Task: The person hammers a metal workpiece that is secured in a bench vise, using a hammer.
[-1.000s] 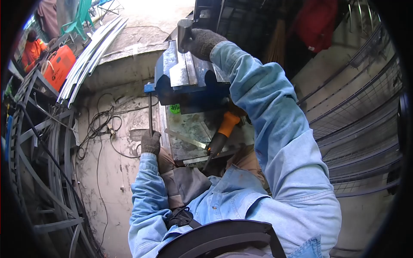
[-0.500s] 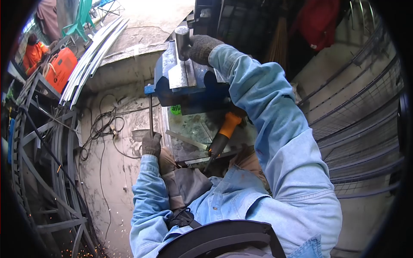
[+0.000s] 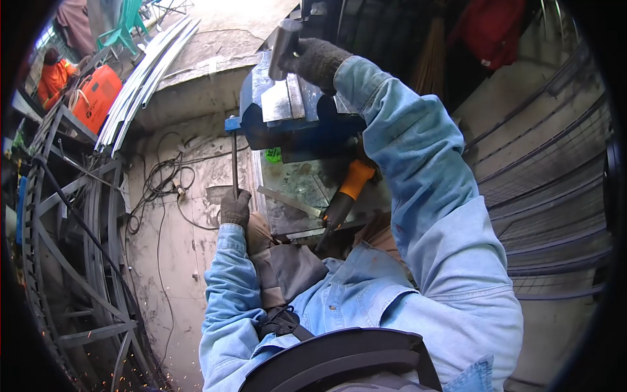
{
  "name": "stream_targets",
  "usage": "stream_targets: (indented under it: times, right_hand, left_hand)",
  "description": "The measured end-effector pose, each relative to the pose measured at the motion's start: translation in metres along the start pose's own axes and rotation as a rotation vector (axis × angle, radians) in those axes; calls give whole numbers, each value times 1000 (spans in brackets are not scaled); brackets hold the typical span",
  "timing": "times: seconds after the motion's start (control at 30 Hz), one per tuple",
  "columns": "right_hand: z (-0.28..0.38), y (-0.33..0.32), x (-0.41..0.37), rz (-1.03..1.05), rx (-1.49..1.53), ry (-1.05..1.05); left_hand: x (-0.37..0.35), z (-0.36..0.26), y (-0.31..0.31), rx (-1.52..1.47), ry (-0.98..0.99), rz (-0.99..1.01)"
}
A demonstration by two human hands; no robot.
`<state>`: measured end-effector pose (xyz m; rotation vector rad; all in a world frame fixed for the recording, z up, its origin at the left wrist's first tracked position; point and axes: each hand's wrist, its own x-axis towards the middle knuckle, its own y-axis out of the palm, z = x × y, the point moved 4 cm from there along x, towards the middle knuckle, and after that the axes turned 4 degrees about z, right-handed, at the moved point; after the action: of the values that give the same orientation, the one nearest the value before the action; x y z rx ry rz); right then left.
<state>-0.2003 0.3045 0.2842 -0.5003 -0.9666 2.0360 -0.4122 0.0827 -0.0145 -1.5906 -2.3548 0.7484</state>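
My gloved right hand (image 3: 320, 63) is closed around a hammer, and its dark cylindrical metal head (image 3: 285, 51) shows above a shiny piece of bent metal (image 3: 284, 101). That metal lies on a blue vise-like tool (image 3: 264, 134); the hammer's handle is hidden by the glove. Lower down, my gloved left hand (image 3: 235, 208) wraps around a thin upright metal bar (image 3: 235, 160), which runs up to the blue tool's left end. Below the tool, an orange and black power tool (image 3: 348, 193) lies on a worn metal surface (image 3: 297, 176) beside a flat metal strip (image 3: 290, 202).
Welded metal frames (image 3: 88, 261) fill the left side, with sparks near the bottom. Long light metal strips (image 3: 147, 78) lie by an orange machine (image 3: 96, 97). A person in orange (image 3: 53, 78) is behind it. Cables (image 3: 157, 189) coil on the floor. Mesh panels (image 3: 548, 228) stand right.
My right hand has lifted the hammer head up off the bent metal, slightly to the right. The left hand keeps its hold on the bar. The whole view has shifted a little.
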Motion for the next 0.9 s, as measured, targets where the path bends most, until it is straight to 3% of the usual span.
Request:
stream_targets:
  times: [0.17,0.43,0.5,0.53,0.63,0.77,0.9]
  right_hand:
    - [6,7,-20,94,-276,14]
    - [17,11,-47,151,-213,-10]
    - [22,16,-53,99,-120,-116]
    - [21,20,-52,207,-292,-52]
    - [14,10,-76,100,-341,-28]
    - [-35,-1,-152,-170,31,-179]
    - [-122,-4,-262,-278,240,150]
  left_hand:
    - [6,9,2,25,-58,24]
    - [4,2,-1,32,13,-3]
    - [3,2,-2,50,26,2]
    - [3,3,-3,59,5,2]
    - [4,3,-2,69,10,-1]
    - [15,26,1,5,7,-13]
    - [9,15,-1,-67,1,11]
